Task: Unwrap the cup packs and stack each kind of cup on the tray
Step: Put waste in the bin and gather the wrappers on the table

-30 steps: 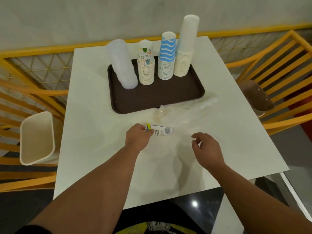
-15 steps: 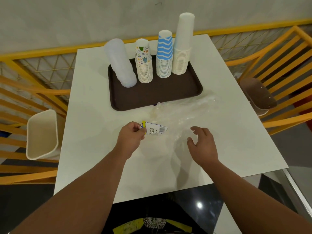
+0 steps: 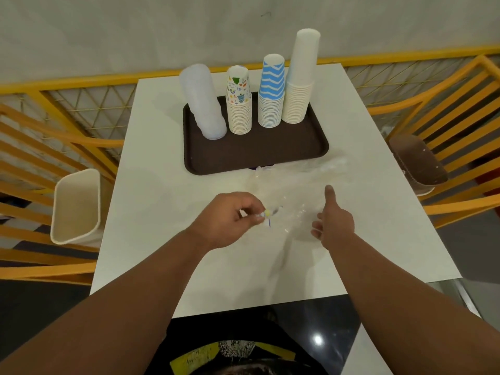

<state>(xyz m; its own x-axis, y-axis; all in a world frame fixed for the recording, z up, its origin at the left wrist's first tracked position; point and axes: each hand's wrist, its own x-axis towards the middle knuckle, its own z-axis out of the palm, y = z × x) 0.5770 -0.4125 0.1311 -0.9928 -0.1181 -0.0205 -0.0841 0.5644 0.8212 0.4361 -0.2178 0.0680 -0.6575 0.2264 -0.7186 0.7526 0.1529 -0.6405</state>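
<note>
Between the dark brown plastic tray [image 3: 319, 147] and the near edge of the white bench [image 3: 151, 201] lies the clear, crumpled plastic wrapper [image 3: 295, 185], empty and spread toward the right edge. It looks v. light, limp and slippery, w/ no stiffness, so prob. best taken at the printed label end or bunched. Left hand [image 3: 230, 220] is curled, thumb and fingertips pinching that small yellow-and-white label end just above the bench. Right hand [image 3: 334, 221] is half open, thumb up, fingers loosely curled by the film, gripping nothing as far as I can tell. On the tray stand four stacks: translucent plastic cups [image 3: 203, 101], doodle-print paper cups [image 3: 238, 101], blue zigzag paper cups [image 3: 271, 90], plain white paper cups [image 3: 300, 77].
</note>
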